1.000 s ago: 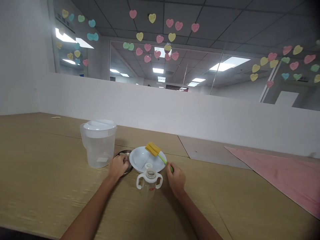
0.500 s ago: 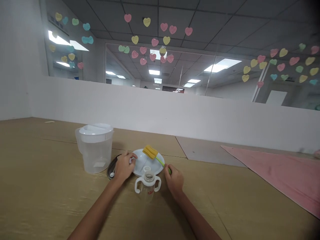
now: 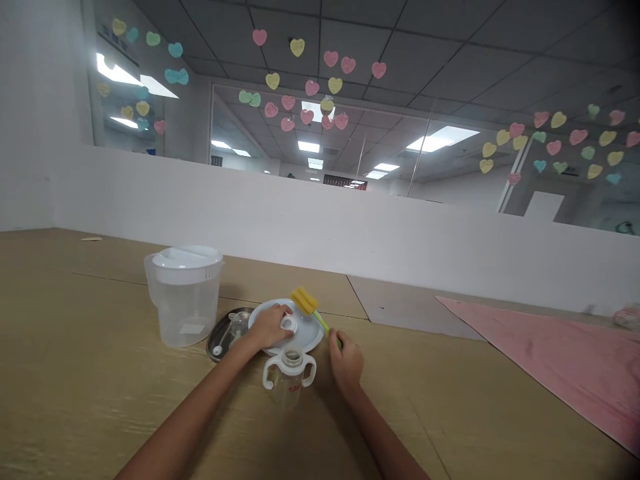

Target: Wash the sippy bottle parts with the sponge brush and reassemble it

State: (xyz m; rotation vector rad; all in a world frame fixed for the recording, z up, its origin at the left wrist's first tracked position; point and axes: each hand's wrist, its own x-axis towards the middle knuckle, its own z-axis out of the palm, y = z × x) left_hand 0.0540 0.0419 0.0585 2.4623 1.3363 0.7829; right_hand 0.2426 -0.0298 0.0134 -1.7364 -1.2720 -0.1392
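My left hand [image 3: 270, 327] reaches over a white plate [image 3: 314, 331], its thumb and fingers closed around a white screw ring [image 3: 289, 324]. In my right hand [image 3: 346, 357] is the green handle of a bottle brush [image 3: 305, 301] with a yellow sponge head. The sponge points up and left, over the plate's far edge. Between my forearms stands a clear baby bottle [image 3: 289, 383], upright and without a lid, with two white side handles and red print. Beside the plate, a dark metal tray [image 3: 213, 347] carries a clear cap-like piece [image 3: 239, 325] and a straw with a white end [image 3: 218, 349].
A translucent lidded pitcher [image 3: 187, 300] stands left of the tray. On the right a pink cloth [image 3: 555, 360] is spread on the brown tabletop [image 3: 125, 387]. A low white wall [image 3: 310, 227] with glass above it closes off the back.
My left hand has moved right, from over the tray to the plate, and its fingers have closed on the white ring. My right hand still grips the brush, nearly unmoved.
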